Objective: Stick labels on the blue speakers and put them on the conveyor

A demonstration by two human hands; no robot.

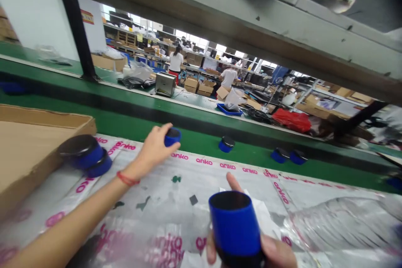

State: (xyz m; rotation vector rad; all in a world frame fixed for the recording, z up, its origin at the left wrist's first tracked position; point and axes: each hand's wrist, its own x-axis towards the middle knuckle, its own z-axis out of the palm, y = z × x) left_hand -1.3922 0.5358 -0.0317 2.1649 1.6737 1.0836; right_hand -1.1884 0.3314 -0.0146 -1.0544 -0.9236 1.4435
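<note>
Left hand [157, 144] pinches blue cup [173, 138] between thumb and fingers, by green belt [201, 144]. Right hand [279, 252] clasps second cup [235, 228] around sides: smooth blue wall, round dark top.

The blue cup [235, 230] in the person's right hand [278, 253] looked like smooth plastic, its side softly sheened, its upturned end dark and dull; the smaller blue piece [173, 139] in the left hand [155, 143] seemed the same plastic; left of that hand, the stacked pieces [88, 157] wore glossy black tops beside a matt cardboard box [44, 163]; beneath both hands spread shiny plastic sheeting [157, 184]; right of the right hand, a wrinkled clear plastic bag [345, 222] glistened; beyond the hands ran a smooth green surface [201, 142].
</note>
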